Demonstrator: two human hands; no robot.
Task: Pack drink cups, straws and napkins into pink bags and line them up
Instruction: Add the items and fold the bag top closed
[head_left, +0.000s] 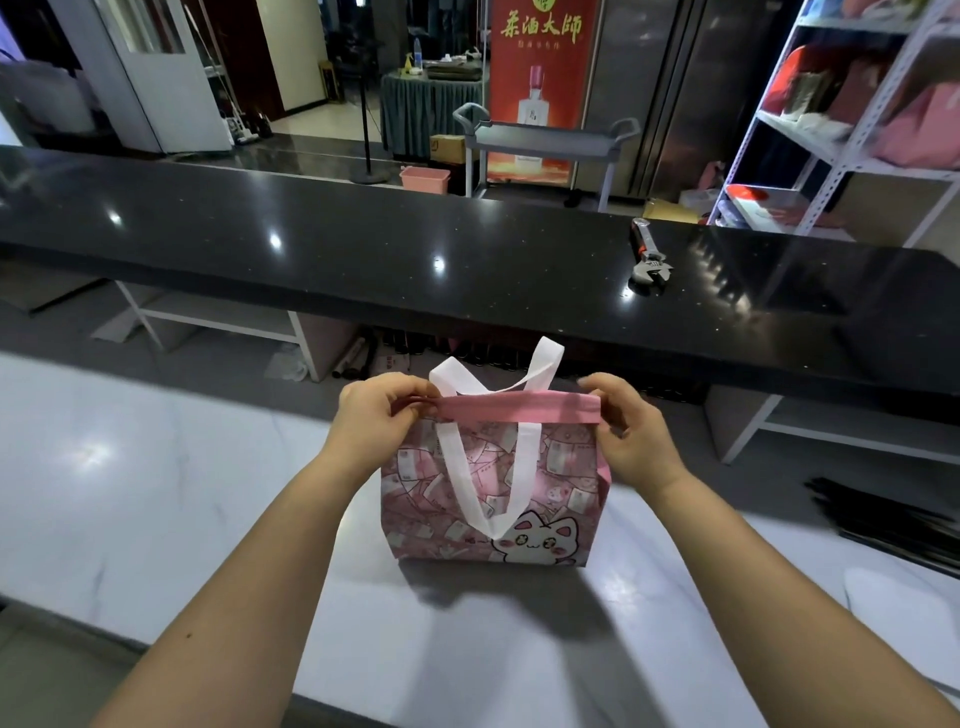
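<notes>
The bag (493, 483) is stood upright on the near counter (156, 493), held at its top corners by the left hand (382, 415) and right hand (631, 431). Straws (883, 519) are laid at right. Behind, a wrench (649, 257) is laid on the far counter (363, 249).

Pink bag (561, 483): white cat print, white handles (457, 467). Counter (363, 249) black; worktop (156, 493) white marble.

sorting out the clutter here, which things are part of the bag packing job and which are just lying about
Job: pink bag, its rim pinched by the left hand and right hand; black straws.

Lying about: wrench on the black counter; pink bin; grey cart.
</notes>
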